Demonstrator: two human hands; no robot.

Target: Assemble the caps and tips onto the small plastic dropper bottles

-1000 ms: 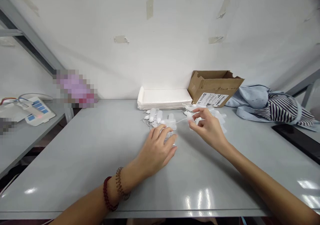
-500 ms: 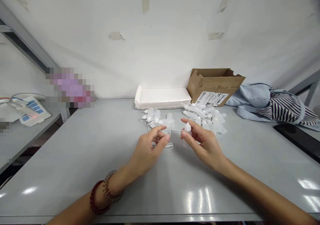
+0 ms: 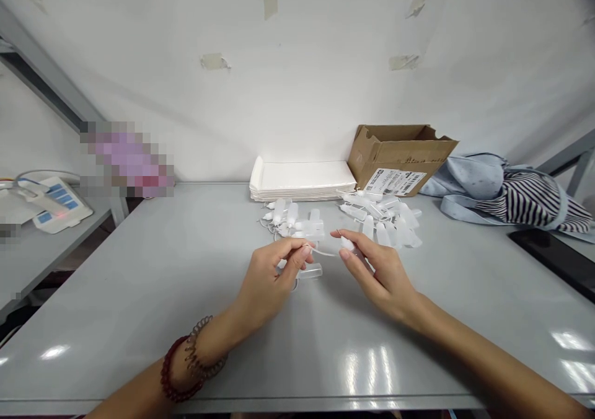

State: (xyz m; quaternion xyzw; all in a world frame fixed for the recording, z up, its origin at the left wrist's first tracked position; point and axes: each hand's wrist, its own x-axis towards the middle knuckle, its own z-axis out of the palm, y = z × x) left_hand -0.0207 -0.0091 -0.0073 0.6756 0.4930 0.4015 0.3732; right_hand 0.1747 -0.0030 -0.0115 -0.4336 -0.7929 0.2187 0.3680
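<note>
My right hand is closed round a small dropper bottle; its white tip pokes out between thumb and fingers, while the body is mostly covered. From there a thin white strand runs across to my left hand, where thumb and forefinger pinch its other end. Just under the left fingertips lies a clear bottle with a loop beside it. Behind the hands are two groups of similar bottles, one on the left and a bigger pile on the right.
A stack of white envelopes lies against the wall beside an open cardboard box. On the right are a light-blue and striped cloth bag and a black phone-like object. A white and blue device sits on the left table.
My left fingers have closed into a pinch on the strand's end, and the strand now sags slightly. In my right hand the bottle has tipped from upright toward the left.
</note>
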